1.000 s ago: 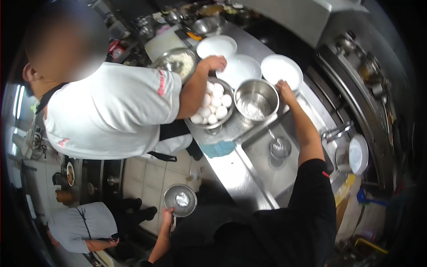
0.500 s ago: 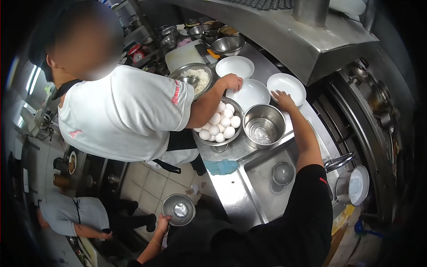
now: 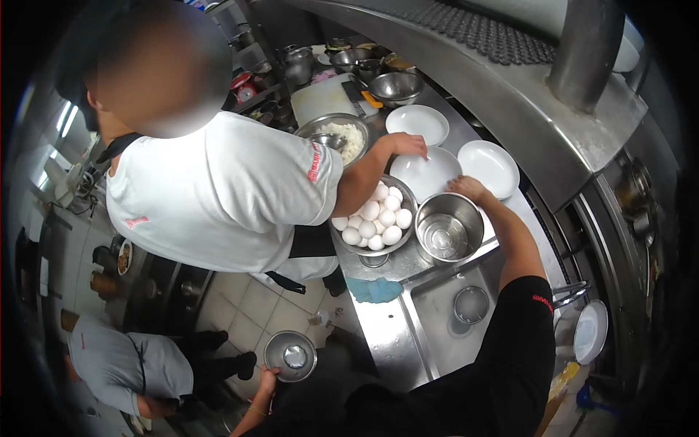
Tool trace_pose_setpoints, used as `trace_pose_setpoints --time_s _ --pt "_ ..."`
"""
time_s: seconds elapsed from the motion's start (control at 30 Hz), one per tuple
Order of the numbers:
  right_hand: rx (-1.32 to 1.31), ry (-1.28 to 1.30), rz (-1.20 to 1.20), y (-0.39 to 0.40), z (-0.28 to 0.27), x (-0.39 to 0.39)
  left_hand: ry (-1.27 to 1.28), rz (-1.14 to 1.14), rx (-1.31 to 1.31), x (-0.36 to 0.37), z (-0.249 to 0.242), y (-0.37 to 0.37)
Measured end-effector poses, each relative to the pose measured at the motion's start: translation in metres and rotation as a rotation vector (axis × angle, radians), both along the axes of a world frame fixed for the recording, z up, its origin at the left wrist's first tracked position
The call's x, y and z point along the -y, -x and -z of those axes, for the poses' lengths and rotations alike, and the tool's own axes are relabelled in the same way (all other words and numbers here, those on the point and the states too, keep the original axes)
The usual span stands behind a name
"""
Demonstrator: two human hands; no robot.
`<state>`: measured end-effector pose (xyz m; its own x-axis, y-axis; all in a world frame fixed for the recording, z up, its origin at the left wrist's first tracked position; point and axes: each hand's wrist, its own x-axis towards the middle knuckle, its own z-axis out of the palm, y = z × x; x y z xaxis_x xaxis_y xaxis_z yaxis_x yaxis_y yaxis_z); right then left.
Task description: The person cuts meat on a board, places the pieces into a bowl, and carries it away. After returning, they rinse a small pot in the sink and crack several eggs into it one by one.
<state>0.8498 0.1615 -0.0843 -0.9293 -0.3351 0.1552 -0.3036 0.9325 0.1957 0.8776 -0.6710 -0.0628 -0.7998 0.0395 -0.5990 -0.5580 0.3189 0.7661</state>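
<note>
Low in the view, my left hand [image 3: 268,380] grips the rim of a metal bowl [image 3: 281,357], fingers closed on its edge. A shiny round patch shows at its bottom. My right hand [image 3: 468,189] reaches over the counter, its fingers bent together at the right rim of the middle white plate [image 3: 421,176]. Directly below that hand stands a deep steel pot [image 3: 470,237]. Two more white plates lie close by, the right plate [image 3: 489,169] and the far plate [image 3: 416,124]. A co-worker's hand [image 3: 409,144] is over the middle plate's far left edge.
A bowl of white eggs [image 3: 375,222] stands left of the pot, with a bowl of white crumbly food [image 3: 348,142] behind it. A blue cloth [image 3: 375,290] lies by the sink [image 3: 437,309], which holds a small bowl [image 3: 471,304]. A metal hood [image 3: 561,124] overhangs the counter.
My right hand has moved from the right plate to the middle plate's rim, its spread fingers now drawn together. My left hand still holds the bowl. The whole view has shifted slightly.
</note>
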Motion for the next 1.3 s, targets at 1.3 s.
trace_pose_setpoints --time_s 1.3 --pt "-0.961 0.234 0.585 -0.147 -0.648 0.486 -0.249 0.7 0.506 -0.048 0.181 0.169"
